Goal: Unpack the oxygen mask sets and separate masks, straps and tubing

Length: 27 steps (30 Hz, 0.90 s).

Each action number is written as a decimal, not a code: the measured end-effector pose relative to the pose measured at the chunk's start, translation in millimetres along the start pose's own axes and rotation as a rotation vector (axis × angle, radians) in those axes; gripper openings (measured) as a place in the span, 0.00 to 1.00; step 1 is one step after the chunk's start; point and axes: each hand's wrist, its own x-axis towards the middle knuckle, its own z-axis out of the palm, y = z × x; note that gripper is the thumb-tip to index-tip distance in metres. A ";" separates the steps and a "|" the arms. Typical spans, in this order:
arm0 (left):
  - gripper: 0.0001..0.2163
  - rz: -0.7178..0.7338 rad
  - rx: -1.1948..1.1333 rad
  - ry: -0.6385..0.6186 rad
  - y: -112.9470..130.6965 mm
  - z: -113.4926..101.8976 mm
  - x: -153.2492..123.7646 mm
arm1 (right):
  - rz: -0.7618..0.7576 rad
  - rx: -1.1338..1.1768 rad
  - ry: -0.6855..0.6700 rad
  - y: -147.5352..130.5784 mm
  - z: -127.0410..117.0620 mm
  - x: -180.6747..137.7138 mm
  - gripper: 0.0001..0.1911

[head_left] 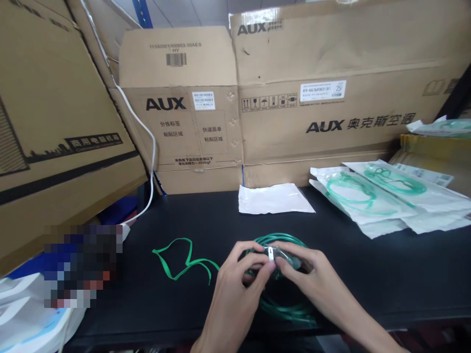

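My left hand (241, 272) and my right hand (305, 269) meet over a clear plastic oxygen mask (285, 257) with a small white clip at its nose, both pinching it between thumbs and fingers. A coil of green tubing (287, 306) lies under and around the mask on the black table (368, 274). A green elastic strap (182, 262) trails from the mask to the left across the table.
An empty white pouch (274, 198) lies flat behind the hands. Sealed pouches with green tubing (382, 193) are stacked at the right. AUX cardboard boxes (294, 98) wall the back and left. A white cable (149, 147) hangs at the left; white bags (25, 314) sit at the lower left.
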 end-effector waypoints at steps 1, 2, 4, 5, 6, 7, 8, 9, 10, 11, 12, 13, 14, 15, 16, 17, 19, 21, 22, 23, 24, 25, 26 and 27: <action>0.09 -0.017 0.011 0.000 -0.7 -0.2 -0.2 | -0.011 -0.021 -0.024 -2.0 -0.9 -0.2 0.15; 0.10 -0.028 0.024 0.004 -1.5 -0.4 -0.5 | -0.022 -0.046 -0.048 -4.2 -2.1 -0.6 0.16; 0.10 -0.030 0.059 0.012 -2.6 -0.5 -1.2 | -0.041 -0.094 -0.082 -7.9 -4.5 -1.5 0.16; 0.10 -0.026 0.070 0.017 -2.8 -0.4 -1.5 | -0.051 -0.113 -0.089 -9.3 -5.5 -2.1 0.16; 0.10 -0.025 0.070 0.015 -2.8 -0.2 -1.8 | -0.063 -0.127 -0.093 -10.2 -6.1 -2.7 0.16; 0.10 -0.028 0.059 0.009 -2.6 0.1 -2.0 | -0.074 -0.137 -0.092 -10.6 -6.3 -3.3 0.16; 0.10 -0.034 0.042 0.000 -2.3 0.5 -2.2 | -0.082 -0.146 -0.091 -10.4 -6.1 -4.0 0.15; 0.10 -0.040 0.025 -0.005 -2.0 0.8 -2.3 | -0.085 -0.156 -0.089 -9.8 -5.5 -4.6 0.15; 0.10 -0.044 0.015 -0.007 -1.9 1.1 -2.3 | -0.081 -0.165 -0.088 -8.7 -4.7 -5.2 0.15; 0.10 -0.047 0.018 -0.005 -2.0 1.4 -2.4 | -0.072 -0.171 -0.088 -7.3 -3.7 -5.7 0.15; 0.10 -0.046 0.034 0.004 -2.3 1.5 -2.6 | -0.062 -0.171 -0.086 -5.8 -2.7 -6.1 0.15; 0.10 -0.038 0.054 0.015 -2.7 1.5 -2.9 | -0.055 -0.165 -0.083 -4.3 -1.8 -6.4 0.15; 0.09 -0.019 0.076 0.024 -3.3 1.5 -3.3 | -0.049 -0.150 -0.076 -3.1 -1.0 -6.5 0.15; 0.08 0.010 0.098 0.031 -4.0 1.4 -3.8 | -0.044 -0.129 -0.068 -2.0 -0.5 -6.5 0.14; 0.07 0.043 0.116 0.035 -4.6 1.3 -4.4 | -0.039 -0.105 -0.060 -1.3 -0.4 -6.4 0.14; 0.07 0.074 0.131 0.038 -5.1 1.1 -5.1 | -0.029 -0.082 -0.053 -0.8 -0.6 -6.2 0.14; 0.07 0.108 0.162 0.039 -5.5 0.6 -6.4 | 0.018 -0.051 -0.053 -0.3 -1.7 -5.9 0.15; 0.08 0.110 0.204 0.050 -5.7 0.3 -7.3 | 0.085 -0.035 -0.069 -0.4 -3.1 -5.6 0.19; 0.08 0.115 0.234 0.057 -5.9 0.2 -7.5 | 0.114 -0.024 -0.075 -0.5 -3.5 -5.5 0.21; 0.08 0.126 0.268 0.063 -6.1 0.2 -7.5 | 0.132 -0.007 -0.082 -0.8 -3.8 -5.4 0.23; 0.08 0.144 0.303 0.071 -6.4 0.2 -7.2 | 0.138 0.013 -0.085 -1.1 -3.8 -5.3 0.25; 0.07 0.171 0.332 0.079 -6.5 0.2 -6.9 | 0.139 0.032 -0.087 -1.3 -3.7 -5.1 0.26; 0.07 0.205 0.351 0.086 -6.3 -0.2 -6.5 | 0.135 0.044 -0.087 -1.4 -3.5 -4.8 0.27; 0.07 0.246 0.360 0.098 -5.8 -1.1 -6.2 | 0.134 0.045 -0.084 -1.2 -3.6 -4.4 0.27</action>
